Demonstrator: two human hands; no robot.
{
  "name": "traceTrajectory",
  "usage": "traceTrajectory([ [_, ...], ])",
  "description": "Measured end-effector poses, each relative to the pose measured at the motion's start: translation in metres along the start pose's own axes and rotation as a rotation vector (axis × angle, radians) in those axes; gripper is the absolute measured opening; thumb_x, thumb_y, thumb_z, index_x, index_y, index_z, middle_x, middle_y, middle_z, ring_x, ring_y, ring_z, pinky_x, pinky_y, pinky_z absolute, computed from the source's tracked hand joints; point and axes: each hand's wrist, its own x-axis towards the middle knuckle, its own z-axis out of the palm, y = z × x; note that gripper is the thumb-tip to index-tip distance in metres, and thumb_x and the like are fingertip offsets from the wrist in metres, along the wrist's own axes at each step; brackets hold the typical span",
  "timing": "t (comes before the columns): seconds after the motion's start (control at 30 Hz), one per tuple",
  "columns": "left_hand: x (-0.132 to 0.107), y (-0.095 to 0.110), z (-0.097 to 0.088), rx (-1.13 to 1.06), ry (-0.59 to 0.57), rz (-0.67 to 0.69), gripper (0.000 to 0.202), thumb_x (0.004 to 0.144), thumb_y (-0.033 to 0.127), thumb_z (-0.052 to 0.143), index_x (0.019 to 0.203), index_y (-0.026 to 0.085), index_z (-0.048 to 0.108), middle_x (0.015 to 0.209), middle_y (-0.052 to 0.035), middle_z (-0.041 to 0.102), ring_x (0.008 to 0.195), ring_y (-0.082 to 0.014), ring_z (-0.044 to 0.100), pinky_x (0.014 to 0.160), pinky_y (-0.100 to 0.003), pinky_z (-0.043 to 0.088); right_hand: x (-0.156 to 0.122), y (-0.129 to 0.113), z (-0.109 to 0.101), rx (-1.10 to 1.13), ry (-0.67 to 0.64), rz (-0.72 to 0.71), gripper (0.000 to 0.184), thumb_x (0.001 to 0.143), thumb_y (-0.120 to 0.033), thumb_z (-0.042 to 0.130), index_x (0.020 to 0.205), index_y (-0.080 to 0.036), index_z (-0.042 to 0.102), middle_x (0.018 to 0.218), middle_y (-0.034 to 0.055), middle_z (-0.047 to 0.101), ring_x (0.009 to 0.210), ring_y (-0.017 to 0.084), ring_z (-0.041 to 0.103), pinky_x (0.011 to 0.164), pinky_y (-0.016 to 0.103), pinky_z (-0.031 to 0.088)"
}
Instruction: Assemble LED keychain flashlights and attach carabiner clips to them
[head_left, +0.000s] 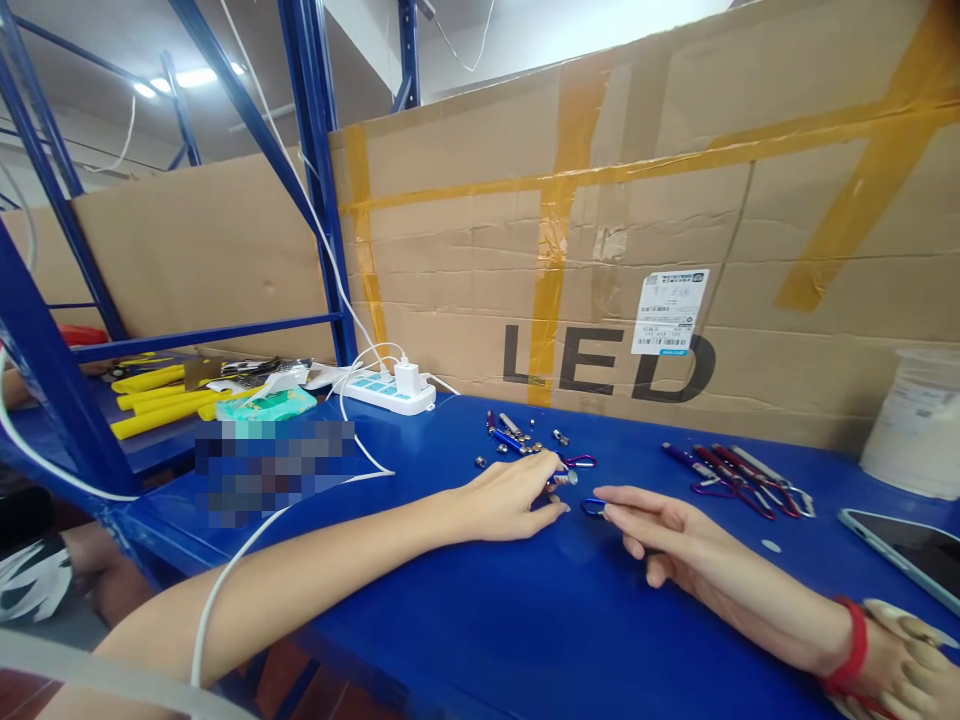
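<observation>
Both my hands rest on a blue table (480,600). My left hand (510,495) has its fingers closed round a small keychain flashlight (564,478), whose silver end shows at the fingertips. My right hand (652,525) lies palm-side up, and its fingertips touch a blue carabiner clip (592,506). Just beyond the hands lies a scatter of small flashlight parts (521,438), with a purple carabiner (581,461) beside them.
Assembled keychain flashlights (739,478) lie at the right, with a phone (904,550) and a white plastic tub (919,420) past them. A white power strip (394,390) and cable sit at the back left. A taped cardboard wall (600,250) closes the back. Yellow handles (157,400) lie at the far left.
</observation>
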Motion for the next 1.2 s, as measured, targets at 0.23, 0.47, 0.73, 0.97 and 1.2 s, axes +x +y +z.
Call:
traceTrajectory([
  [0.23,0.001,0.0,0.002,-0.077,-0.067,-0.013,0.011,0.089,0.031,0.04,0.091,0.021,0.038,0.088,-0.0031,0.056,0.082,-0.0196,0.058,0.064,-0.028,0.043,0.004,0.005,0.0,-0.175,-0.041,-0.091,0.053,0.071,-0.046,0.065,0.115,-0.017,0.057,0.058,-0.0041,0.053,0.046,0.006,0.05,0.047,0.017,0.045],
  [0.47,0.001,0.002,0.003,-0.108,0.0,-0.139,0.024,0.084,0.038,0.047,0.1,0.021,0.04,0.098,-0.0049,0.056,0.085,-0.0205,0.057,0.068,-0.03,0.043,0.002,0.011,0.002,-0.558,-0.026,-0.389,0.027,0.078,-0.036,0.057,0.097,-0.018,0.063,0.064,-0.0002,0.058,0.05,0.01,0.053,0.048,0.021,0.045],
  [0.73,0.003,0.004,0.002,-0.199,-0.019,-0.124,0.017,0.085,0.032,0.044,0.098,0.022,0.044,0.081,-0.0005,0.054,0.07,-0.0153,0.053,0.062,-0.026,0.04,-0.002,0.01,-0.005,-1.024,0.163,-0.575,0.033,0.081,-0.024,0.047,0.113,-0.025,0.056,0.077,0.0004,0.059,0.057,0.011,0.05,0.053,0.023,0.04],
  [0.97,0.005,0.006,0.004,-0.265,-0.035,-0.087,0.018,0.085,0.031,0.044,0.099,0.02,0.046,0.082,-0.001,0.055,0.064,-0.0123,0.046,0.06,-0.025,0.039,-0.007,0.007,-0.002,-1.209,0.128,-0.601,0.04,0.087,-0.024,0.038,0.126,-0.029,0.049,0.08,0.0019,0.061,0.069,0.015,0.057,0.059,0.024,0.04],
  [1.2,0.005,0.003,0.006,-0.309,-0.055,-0.091,0.013,0.083,0.03,0.047,0.089,0.02,0.043,0.086,-0.0007,0.055,0.061,-0.0105,0.043,0.058,-0.024,0.038,-0.008,0.005,-0.003,-1.236,0.082,-0.599,0.038,0.089,-0.023,0.036,0.123,-0.031,0.052,0.096,0.0039,0.061,0.083,0.018,0.06,0.07,0.027,0.044],
])
